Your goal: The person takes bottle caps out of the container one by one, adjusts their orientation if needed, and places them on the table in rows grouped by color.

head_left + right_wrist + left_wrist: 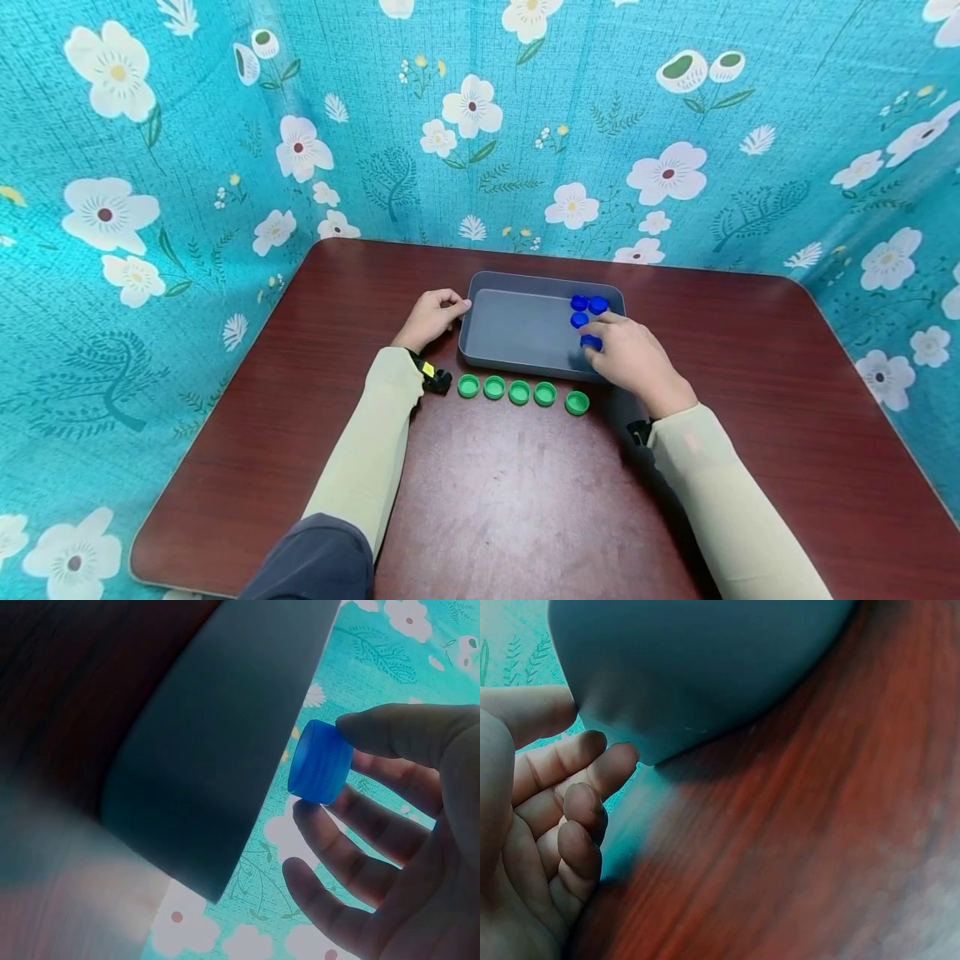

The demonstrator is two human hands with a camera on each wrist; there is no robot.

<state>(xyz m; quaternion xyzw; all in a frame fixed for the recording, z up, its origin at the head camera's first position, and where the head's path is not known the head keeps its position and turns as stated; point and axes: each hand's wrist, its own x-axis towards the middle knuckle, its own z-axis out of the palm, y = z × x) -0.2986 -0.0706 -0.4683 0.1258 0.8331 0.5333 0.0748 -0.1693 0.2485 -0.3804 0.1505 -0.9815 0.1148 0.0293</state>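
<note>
A blue bottle cap (321,763) is pinched between the thumb and fingers of my right hand (633,357), above the tray's right part in the head view. Beyond those fingers, a few more blue caps (579,319) lie at the right end of the grey tray (517,325). At the tray's left end, my left hand (432,317) holds the rim, thumb tip at the edge and fingers bent beside the outer wall (697,667). The right wrist view shows the held cap on its side, just past the tray's edge.
Several green caps (519,392) stand in a row, open side up, along the near side of the tray. Underneath is a dark red-brown wooden table (487,500) with rounded corners. A turquoise flowered cloth (480,158) hangs behind the table and at its sides.
</note>
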